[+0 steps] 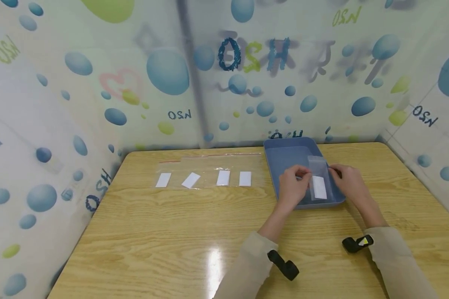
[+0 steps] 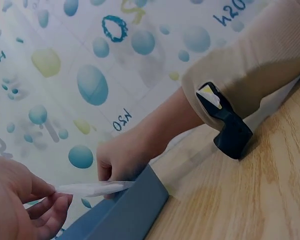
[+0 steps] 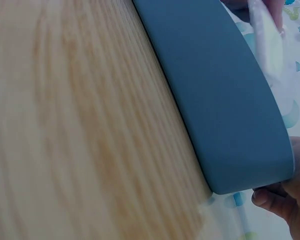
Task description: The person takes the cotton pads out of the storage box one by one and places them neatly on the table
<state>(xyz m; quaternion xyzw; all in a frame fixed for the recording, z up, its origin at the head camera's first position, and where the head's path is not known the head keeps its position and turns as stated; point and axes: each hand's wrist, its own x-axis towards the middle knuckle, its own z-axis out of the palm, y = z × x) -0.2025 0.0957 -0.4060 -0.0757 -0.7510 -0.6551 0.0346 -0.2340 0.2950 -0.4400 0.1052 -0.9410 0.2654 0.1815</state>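
Observation:
Over the blue-grey tray (image 1: 289, 146), a small clear zip bag (image 1: 316, 164) stands with a white card (image 1: 319, 187) inside. My left hand (image 1: 294, 185) pinches the bag's left edge; in the left wrist view thumb and fingers (image 2: 49, 196) meet on it. My right hand (image 1: 349, 182) is at the tray's right rim, with its fingertips close to the bag's right edge. Its fingers look bent in the left wrist view (image 2: 132, 152). In the right wrist view the tray wall (image 3: 215, 95) covers part of this hand (image 3: 285, 200), so its hold is unclear.
Left of the tray, several clear zip bags (image 1: 205, 164) lie in a row on the wooden table (image 1: 153, 232), each with a white card (image 1: 223, 177). A patterned curtain (image 1: 134, 112) hangs behind the table. Dark cameras (image 1: 283, 265) sit on both sleeves.

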